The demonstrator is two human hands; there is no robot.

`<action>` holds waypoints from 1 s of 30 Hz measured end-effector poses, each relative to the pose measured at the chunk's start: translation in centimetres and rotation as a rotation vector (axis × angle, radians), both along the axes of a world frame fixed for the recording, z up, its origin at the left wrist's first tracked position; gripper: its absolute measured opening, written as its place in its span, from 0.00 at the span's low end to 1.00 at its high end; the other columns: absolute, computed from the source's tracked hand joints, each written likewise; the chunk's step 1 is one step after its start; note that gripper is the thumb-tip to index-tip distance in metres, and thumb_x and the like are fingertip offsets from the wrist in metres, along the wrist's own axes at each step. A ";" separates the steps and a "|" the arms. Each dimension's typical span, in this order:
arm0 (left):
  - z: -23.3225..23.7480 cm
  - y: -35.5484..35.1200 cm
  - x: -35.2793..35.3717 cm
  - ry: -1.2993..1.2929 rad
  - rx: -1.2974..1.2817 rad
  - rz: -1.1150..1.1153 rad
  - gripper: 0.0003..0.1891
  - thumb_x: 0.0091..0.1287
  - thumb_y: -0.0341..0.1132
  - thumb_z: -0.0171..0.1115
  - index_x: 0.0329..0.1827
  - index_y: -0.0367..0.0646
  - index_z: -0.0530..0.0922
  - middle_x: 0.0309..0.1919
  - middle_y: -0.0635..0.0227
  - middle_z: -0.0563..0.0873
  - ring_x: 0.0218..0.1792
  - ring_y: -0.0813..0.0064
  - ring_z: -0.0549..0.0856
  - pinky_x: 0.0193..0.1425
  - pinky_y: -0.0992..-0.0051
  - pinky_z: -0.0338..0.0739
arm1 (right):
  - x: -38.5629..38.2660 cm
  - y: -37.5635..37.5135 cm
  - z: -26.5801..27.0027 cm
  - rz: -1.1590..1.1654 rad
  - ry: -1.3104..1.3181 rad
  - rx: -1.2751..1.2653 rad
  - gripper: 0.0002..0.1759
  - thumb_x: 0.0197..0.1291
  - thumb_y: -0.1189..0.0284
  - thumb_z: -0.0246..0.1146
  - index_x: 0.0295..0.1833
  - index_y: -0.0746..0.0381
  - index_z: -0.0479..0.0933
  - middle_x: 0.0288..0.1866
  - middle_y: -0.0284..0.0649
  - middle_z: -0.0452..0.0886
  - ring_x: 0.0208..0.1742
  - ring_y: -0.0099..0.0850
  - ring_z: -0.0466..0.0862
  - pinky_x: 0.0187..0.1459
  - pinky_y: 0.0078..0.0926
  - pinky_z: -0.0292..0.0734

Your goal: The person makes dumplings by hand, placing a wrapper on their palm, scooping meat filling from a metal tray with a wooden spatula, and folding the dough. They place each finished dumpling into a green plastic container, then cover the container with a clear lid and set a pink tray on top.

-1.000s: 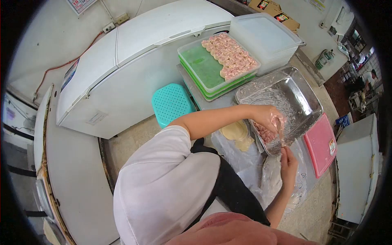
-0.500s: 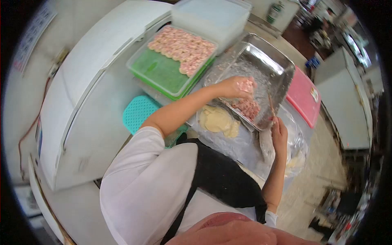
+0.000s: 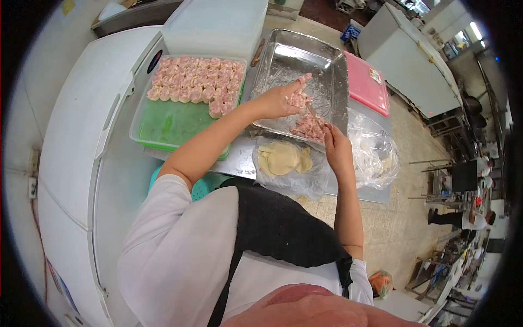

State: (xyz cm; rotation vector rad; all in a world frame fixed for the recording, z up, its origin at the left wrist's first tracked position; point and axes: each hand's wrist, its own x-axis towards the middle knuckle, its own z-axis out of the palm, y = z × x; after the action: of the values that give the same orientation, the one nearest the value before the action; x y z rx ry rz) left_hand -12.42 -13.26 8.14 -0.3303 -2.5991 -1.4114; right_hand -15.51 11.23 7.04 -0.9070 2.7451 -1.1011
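Observation:
My left hand is over the near side of a steel tray, its fingers curled around a lump of pink minced meat. Whether a wrapper lies under that meat I cannot make out. My right hand grips a narrow spatula, whose tip touches or nearly touches the meat in my left hand. Below the spatula, a heap of minced meat lies in the tray's near corner. Pale round dough wrappers rest on plastic just in front of the tray.
Left of the tray, a clear container with a green base holds rows of meat dumplings. Behind it are stacked translucent boxes. A pink lid and a plastic bag lie to the right. A white freezer stands at far left.
My view has turned, shifting the tray left. The spatula has moved from the tray's near right side up to the meat in my left hand. My left fingers now look more spread.

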 end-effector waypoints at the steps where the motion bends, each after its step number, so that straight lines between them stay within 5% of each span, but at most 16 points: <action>1: -0.4 -0.3 -0.3 -0.030 0.000 -0.013 0.48 0.58 0.39 0.69 0.78 0.57 0.46 0.72 0.56 0.64 0.68 0.55 0.69 0.68 0.67 0.66 | 0.7 -0.5 0.3 -0.034 0.071 -0.050 0.14 0.70 0.67 0.53 0.48 0.68 0.76 0.32 0.49 0.80 0.35 0.37 0.81 0.38 0.31 0.74; 4: -0.7 -0.8 -0.6 0.086 -0.035 -0.016 0.48 0.58 0.42 0.67 0.78 0.58 0.45 0.69 0.54 0.66 0.64 0.51 0.73 0.66 0.65 0.68 | 1.1 -0.6 -0.6 -0.097 0.100 -0.085 0.15 0.70 0.67 0.53 0.51 0.68 0.76 0.42 0.56 0.81 0.42 0.46 0.83 0.44 0.36 0.75; 6: -0.2 -0.6 -0.6 0.093 0.025 -0.046 0.48 0.58 0.43 0.67 0.78 0.57 0.45 0.70 0.54 0.66 0.64 0.52 0.73 0.66 0.65 0.68 | 0.2 0.1 -3.0 -0.037 0.041 0.029 0.16 0.71 0.65 0.52 0.49 0.68 0.76 0.33 0.49 0.81 0.35 0.39 0.82 0.38 0.32 0.75; 7: 0.3 -0.5 -0.5 0.096 0.078 -0.064 0.49 0.57 0.43 0.68 0.78 0.57 0.45 0.70 0.53 0.66 0.64 0.53 0.73 0.66 0.65 0.68 | -0.3 0.5 -3.3 0.026 -0.163 0.009 0.18 0.72 0.62 0.51 0.47 0.68 0.77 0.24 0.35 0.75 0.27 0.26 0.76 0.31 0.25 0.70; 8: 0.8 -0.3 -0.4 0.100 0.081 -0.071 0.49 0.57 0.43 0.68 0.78 0.57 0.45 0.70 0.53 0.66 0.64 0.53 0.73 0.66 0.65 0.68 | -0.6 1.2 -3.6 0.019 -0.159 0.011 0.18 0.72 0.62 0.51 0.47 0.68 0.77 0.24 0.35 0.75 0.27 0.26 0.76 0.31 0.25 0.70; 10: 1.7 0.2 0.3 0.096 0.037 0.042 0.46 0.57 0.35 0.70 0.77 0.54 0.51 0.65 0.57 0.73 0.59 0.70 0.78 0.60 0.69 0.72 | 0.8 0.7 0.3 -0.025 -0.557 -0.232 0.19 0.72 0.61 0.51 0.43 0.67 0.77 0.22 0.26 0.67 0.25 0.17 0.68 0.27 0.18 0.64; 14: 0.2 0.2 -0.8 0.089 0.144 -0.022 0.35 0.55 0.36 0.73 0.67 0.47 0.67 0.50 0.63 0.83 0.48 0.75 0.82 0.55 0.72 0.76 | 0.3 1.3 4.1 0.072 -0.589 -0.256 0.17 0.72 0.63 0.53 0.45 0.67 0.78 0.23 0.26 0.69 0.25 0.16 0.68 0.27 0.16 0.64; 16: 0.0 0.7 -1.1 0.071 0.207 -0.103 0.23 0.54 0.40 0.74 0.51 0.42 0.77 0.38 0.68 0.86 0.42 0.79 0.83 0.51 0.75 0.77 | -0.1 1.8 4.5 0.167 -0.251 -0.137 0.16 0.71 0.65 0.54 0.49 0.68 0.78 0.26 0.32 0.76 0.28 0.20 0.74 0.31 0.21 0.70; 20: 1.1 2.1 -0.9 0.027 0.009 -0.019 0.20 0.53 0.42 0.74 0.43 0.40 0.79 0.38 0.65 0.86 0.42 0.79 0.83 0.48 0.76 0.77 | -1.9 3.1 3.2 0.286 -0.069 -0.070 0.14 0.68 0.68 0.56 0.52 0.66 0.78 0.34 0.42 0.83 0.33 0.31 0.81 0.37 0.27 0.74; 22: 0.7 2.6 -1.3 -0.032 -0.127 -0.081 0.19 0.53 0.40 0.73 0.43 0.40 0.80 0.37 0.63 0.85 0.39 0.77 0.83 0.46 0.76 0.77 | -3.8 3.9 2.6 0.420 -0.041 0.051 0.16 0.65 0.62 0.58 0.53 0.60 0.78 0.40 0.54 0.82 0.40 0.52 0.82 0.41 0.35 0.76; 26: -3.6 4.4 -2.8 0.069 0.036 0.036 0.17 0.54 0.40 0.73 0.41 0.41 0.81 0.35 0.67 0.85 0.36 0.76 0.82 0.45 0.76 0.76 | -7.9 5.5 1.8 0.466 0.097 0.112 0.15 0.65 0.62 0.58 0.51 0.58 0.79 0.39 0.50 0.82 0.40 0.52 0.81 0.40 0.40 0.77; 28: -2.8 5.4 -3.0 -0.412 0.277 0.256 0.18 0.54 0.40 0.73 0.44 0.42 0.81 0.36 0.70 0.84 0.35 0.78 0.81 0.40 0.77 0.77 | -7.6 5.1 3.3 0.290 0.317 0.187 0.14 0.63 0.65 0.60 0.50 0.61 0.78 0.39 0.48 0.82 0.40 0.50 0.81 0.39 0.41 0.77; 30: -4.1 5.5 -3.4 -0.393 0.288 0.301 0.18 0.54 0.40 0.73 0.45 0.43 0.80 0.36 0.71 0.84 0.34 0.80 0.81 0.38 0.78 0.76 | -8.4 4.9 0.2 0.342 0.362 0.016 0.13 0.64 0.65 0.58 0.49 0.59 0.78 0.37 0.47 0.81 0.37 0.50 0.81 0.36 0.44 0.77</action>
State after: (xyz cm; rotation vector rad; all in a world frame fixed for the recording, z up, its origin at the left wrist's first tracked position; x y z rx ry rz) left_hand -15.86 -7.75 4.00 0.3983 -2.5199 -1.8452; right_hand -23.89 16.16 7.27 -1.6413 2.6938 -0.9272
